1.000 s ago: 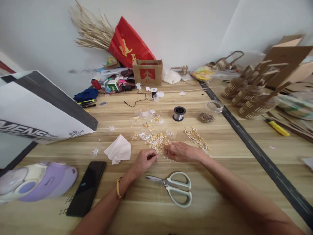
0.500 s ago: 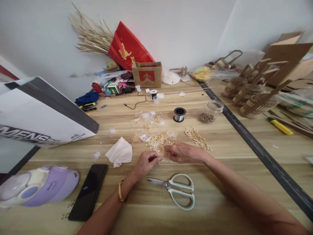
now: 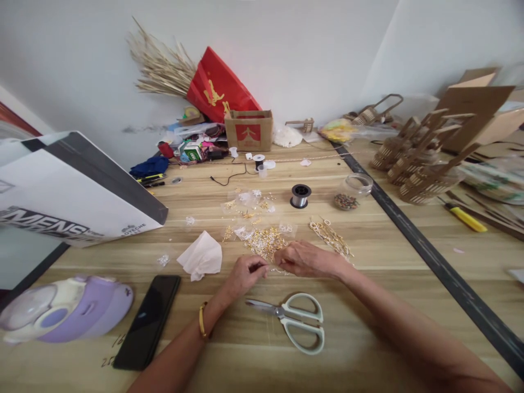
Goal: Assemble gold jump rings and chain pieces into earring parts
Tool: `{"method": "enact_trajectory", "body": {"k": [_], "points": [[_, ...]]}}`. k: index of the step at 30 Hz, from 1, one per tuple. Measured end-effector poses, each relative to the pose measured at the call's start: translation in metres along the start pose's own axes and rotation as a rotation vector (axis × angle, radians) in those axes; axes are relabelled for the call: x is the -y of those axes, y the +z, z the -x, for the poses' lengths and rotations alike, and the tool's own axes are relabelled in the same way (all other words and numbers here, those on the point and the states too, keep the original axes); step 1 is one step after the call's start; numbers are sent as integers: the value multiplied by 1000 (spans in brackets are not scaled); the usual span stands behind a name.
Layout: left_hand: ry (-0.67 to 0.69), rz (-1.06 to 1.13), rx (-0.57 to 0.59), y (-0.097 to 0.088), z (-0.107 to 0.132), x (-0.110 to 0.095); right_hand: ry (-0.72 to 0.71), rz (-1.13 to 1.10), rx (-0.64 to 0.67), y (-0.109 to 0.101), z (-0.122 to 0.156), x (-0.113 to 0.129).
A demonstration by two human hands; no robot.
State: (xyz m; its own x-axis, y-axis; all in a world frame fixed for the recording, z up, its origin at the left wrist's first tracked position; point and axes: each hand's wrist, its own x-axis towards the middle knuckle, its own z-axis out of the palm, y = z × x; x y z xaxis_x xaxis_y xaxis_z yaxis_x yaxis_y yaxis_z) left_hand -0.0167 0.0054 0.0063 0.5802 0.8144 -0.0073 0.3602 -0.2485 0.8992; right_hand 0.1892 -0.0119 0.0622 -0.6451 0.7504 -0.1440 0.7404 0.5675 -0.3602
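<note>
My left hand (image 3: 245, 274) is closed in a pinch just below the loose pile of gold and clear beads (image 3: 265, 240). A thin beaded thread (image 3: 281, 271) runs from its fingertips to beneath my right hand. Facing it, almost touching, my right hand (image 3: 305, 258) is also closed, with its fingertips at the pile's lower edge; what they hold is too small to make out. Scissors (image 3: 282, 314) with pale green handles lie partly open below both hands. Beyond my right wrist rest finished-looking gold bead strands (image 3: 332, 237).
A wire spool (image 3: 301, 196) and a glass jar of beads (image 3: 350, 194) stand behind the pile. Leftward are a tissue (image 3: 201, 256), a black phone (image 3: 147, 322), a purple-and-white object (image 3: 77, 310) and a large white box (image 3: 69, 191). Small baskets (image 3: 421, 164) and a yellow cutter (image 3: 466, 217) sit right.
The camera view has shifted slightly. My right hand has turned a little and its fingers still stay close to my left fingertips. Objects on the table keep their places.
</note>
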Motion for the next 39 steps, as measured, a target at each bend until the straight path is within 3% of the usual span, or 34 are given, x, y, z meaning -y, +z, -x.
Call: {"method": "enact_trajectory", "body": {"k": [14, 21, 39], "points": [[37, -9, 74, 4, -1, -12, 39, 27, -36, -1, 1, 9], [40, 24, 115, 3, -3, -7, 16, 75, -64, 4, 0, 3], [-26, 64, 143, 3, -2, -11, -2, 133, -58, 3, -2, 3]]}}
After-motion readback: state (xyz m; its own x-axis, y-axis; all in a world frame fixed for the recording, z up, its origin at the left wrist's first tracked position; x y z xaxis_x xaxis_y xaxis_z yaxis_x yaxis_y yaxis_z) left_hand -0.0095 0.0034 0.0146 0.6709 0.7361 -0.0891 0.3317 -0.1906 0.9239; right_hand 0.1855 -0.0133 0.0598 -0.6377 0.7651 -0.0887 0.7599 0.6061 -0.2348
